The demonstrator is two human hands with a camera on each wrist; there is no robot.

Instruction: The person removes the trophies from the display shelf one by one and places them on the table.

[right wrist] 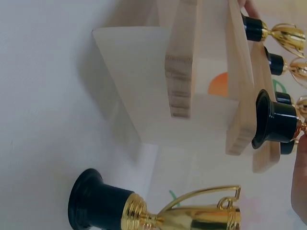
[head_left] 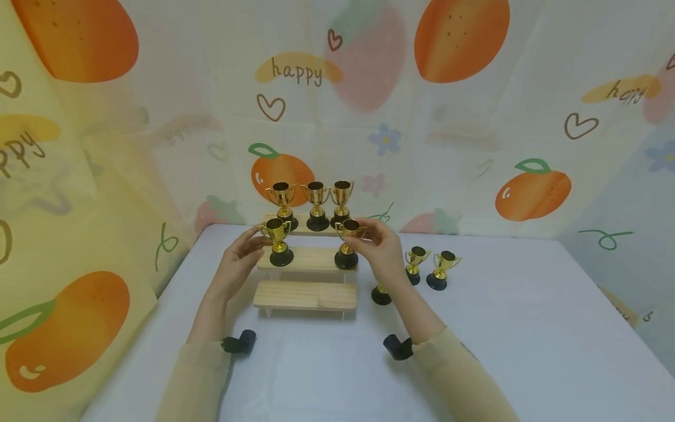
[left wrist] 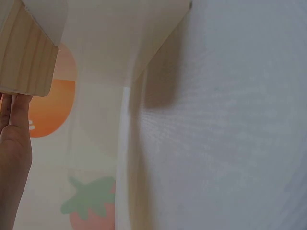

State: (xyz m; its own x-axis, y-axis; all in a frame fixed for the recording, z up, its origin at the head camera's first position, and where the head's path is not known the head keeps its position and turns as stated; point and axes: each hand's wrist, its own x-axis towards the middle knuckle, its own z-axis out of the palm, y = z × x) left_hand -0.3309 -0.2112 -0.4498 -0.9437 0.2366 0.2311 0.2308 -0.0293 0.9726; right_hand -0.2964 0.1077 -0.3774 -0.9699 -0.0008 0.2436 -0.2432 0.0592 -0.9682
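Head view, from the left: the left hand [head_left: 239, 264] lays nearly straight fingers against the wooden stand [head_left: 304, 295]'s left side; the right hand [head_left: 381, 249] pinches a gold trophy [head_left: 346, 248] at the stand's middle step, right end. The trophy seems light, stiff, slippery; best grasp its stem. White table [head_left: 311, 375] lies beneath the stand, fruit-printed cloth [head_left: 221, 88] behind.

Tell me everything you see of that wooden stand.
The stand has three pale, wood-grained steps on white supports, upright on the table. Three trophies stand on top, another trophy at the middle step's left. The left hand apparently touches its left side; whether the trophy in the right hand touches is unclear.
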